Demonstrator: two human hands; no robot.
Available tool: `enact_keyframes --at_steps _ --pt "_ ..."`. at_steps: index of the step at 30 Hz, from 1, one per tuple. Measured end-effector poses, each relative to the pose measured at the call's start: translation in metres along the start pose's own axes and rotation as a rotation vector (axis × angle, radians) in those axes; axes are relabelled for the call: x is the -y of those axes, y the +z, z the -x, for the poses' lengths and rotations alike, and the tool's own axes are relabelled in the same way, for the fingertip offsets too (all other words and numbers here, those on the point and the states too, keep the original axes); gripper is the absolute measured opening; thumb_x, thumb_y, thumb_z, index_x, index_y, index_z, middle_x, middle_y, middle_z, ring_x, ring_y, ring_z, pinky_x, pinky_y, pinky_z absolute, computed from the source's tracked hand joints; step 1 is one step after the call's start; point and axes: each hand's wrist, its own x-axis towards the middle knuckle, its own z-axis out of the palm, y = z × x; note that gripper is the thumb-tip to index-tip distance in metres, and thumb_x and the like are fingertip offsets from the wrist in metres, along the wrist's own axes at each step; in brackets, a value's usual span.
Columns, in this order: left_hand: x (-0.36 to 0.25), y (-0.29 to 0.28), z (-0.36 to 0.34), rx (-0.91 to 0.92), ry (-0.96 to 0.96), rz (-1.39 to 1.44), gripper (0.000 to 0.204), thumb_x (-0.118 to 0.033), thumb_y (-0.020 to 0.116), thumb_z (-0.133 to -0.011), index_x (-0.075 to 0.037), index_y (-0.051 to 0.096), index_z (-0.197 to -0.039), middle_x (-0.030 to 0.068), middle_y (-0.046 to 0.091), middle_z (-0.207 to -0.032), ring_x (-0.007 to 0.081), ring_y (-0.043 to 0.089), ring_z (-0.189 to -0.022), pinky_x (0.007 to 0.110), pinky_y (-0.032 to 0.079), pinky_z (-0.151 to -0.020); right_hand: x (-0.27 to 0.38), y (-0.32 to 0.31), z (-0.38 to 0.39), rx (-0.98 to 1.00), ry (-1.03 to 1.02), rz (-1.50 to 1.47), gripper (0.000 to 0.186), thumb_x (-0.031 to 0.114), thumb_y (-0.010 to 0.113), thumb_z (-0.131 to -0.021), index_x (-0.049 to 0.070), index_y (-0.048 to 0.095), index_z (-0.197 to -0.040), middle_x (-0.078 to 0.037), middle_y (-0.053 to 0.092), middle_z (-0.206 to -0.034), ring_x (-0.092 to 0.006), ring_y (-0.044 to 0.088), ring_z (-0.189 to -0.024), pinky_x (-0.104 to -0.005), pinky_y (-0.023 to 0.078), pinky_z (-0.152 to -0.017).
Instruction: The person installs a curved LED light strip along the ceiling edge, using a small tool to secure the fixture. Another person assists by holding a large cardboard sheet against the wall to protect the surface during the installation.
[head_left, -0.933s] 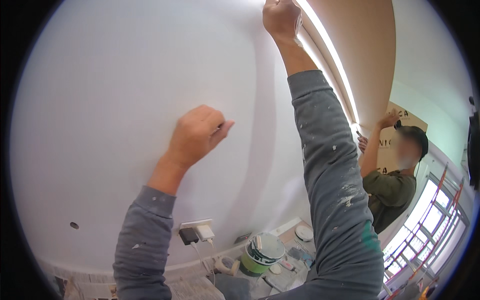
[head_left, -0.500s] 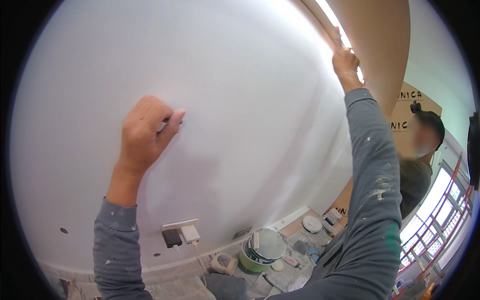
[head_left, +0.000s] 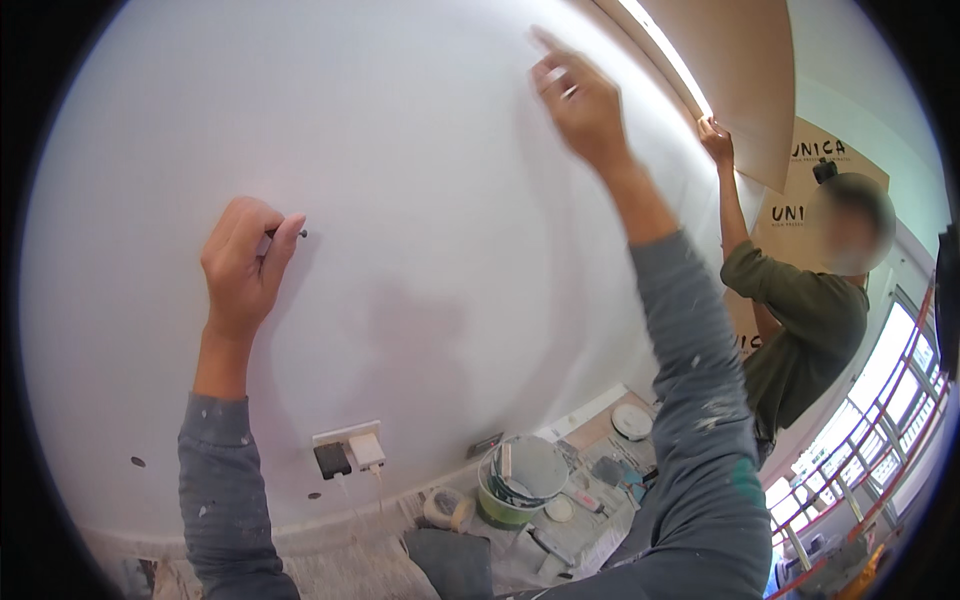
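My left hand [head_left: 245, 262] is closed near the white wall [head_left: 400, 180]. Between its thumb and fingers it pinches a small dark pin-like thing [head_left: 303, 233], of which only the tip shows, so its kind is unclear. Higher up and to the right, my right hand [head_left: 585, 105] is blurred by motion in front of the wall. Its index finger stretches up and left while the other fingers curl loosely, and nothing can be made out in it. To its right stands a large brown board [head_left: 745, 90] with a bright strip of light [head_left: 665, 45] along its edge.
A co-worker [head_left: 810, 320] at the right has a raised hand [head_left: 716, 142] on the board's edge. Below are a bucket [head_left: 505, 510], a tape roll [head_left: 448, 508] and tools on covered floor. Plugs [head_left: 348, 454] sit in a wall socket. Red-railed metalwork [head_left: 870, 480] stands by a window.
My right hand has left the board's lit edge and moved left over the wall. My left hand has shifted slightly left. The co-worker's arm and hand now show.
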Motion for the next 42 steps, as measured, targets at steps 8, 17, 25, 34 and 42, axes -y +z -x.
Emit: enact_keyframes --at_steps 8,17,25,34,42 --pt "-0.005 0.009 -0.006 -0.013 -0.251 0.007 0.034 -0.017 0.081 -0.090 -0.004 0.055 -0.072 0.0071 0.049 -0.066 0.0200 0.046 -0.060 0.035 0.039 -0.056 0.292 -0.010 0.219 0.206 0.526 -0.537 0.009 0.007 0.079 -0.088 0.003 0.072 -0.085 -0.009 0.066 -0.072 -0.0231 0.061 -0.063 -0.0335 0.050 -0.059" --pt "-0.191 -0.039 0.120 0.878 -0.689 0.256 0.023 -0.027 0.077 -0.093 -0.007 0.069 -0.084 0.0087 0.061 -0.068 0.0194 0.055 -0.058 0.034 0.046 -0.057 0.384 -0.043 0.344 0.134 1.459 -1.362 0.045 0.015 0.059 -0.103 -0.002 0.050 -0.144 -0.015 0.067 -0.117 -0.0163 0.067 -0.080 -0.0285 0.056 -0.065" --pt "-0.242 -0.099 0.141 1.079 -0.827 0.093 0.029 -0.029 0.075 -0.095 -0.006 0.063 -0.081 0.0086 0.060 -0.068 0.0261 0.059 -0.060 0.036 0.047 -0.057 0.420 -0.018 0.343 0.230 1.412 -1.637 0.027 0.022 0.054 -0.109 -0.003 0.066 -0.105 -0.009 0.069 -0.088 -0.0151 0.067 -0.072 -0.0284 0.054 -0.063" --pt "-0.132 -0.161 0.025 1.082 0.068 -0.385 0.062 -0.038 0.077 -0.091 -0.006 0.059 -0.141 0.0158 0.067 -0.130 0.0333 0.061 -0.126 0.047 0.048 -0.107 0.466 -0.006 0.324 0.367 1.442 -1.601 0.024 0.015 0.058 -0.106 -0.006 0.069 -0.099 -0.010 0.070 -0.083 -0.0149 0.066 -0.071 -0.0283 0.054 -0.064" --pt "0.017 -0.158 -0.214 0.828 0.566 -1.128 0.076 -0.030 0.068 -0.094 -0.010 0.035 -0.160 0.0116 0.066 -0.090 0.0282 0.064 -0.087 0.042 0.054 -0.076 0.596 0.013 0.298 0.337 1.582 -1.509 0.030 0.028 0.060 -0.105 0.003 0.074 -0.101 -0.004 0.070 -0.079 -0.0128 0.063 -0.072 -0.0305 0.052 -0.067"
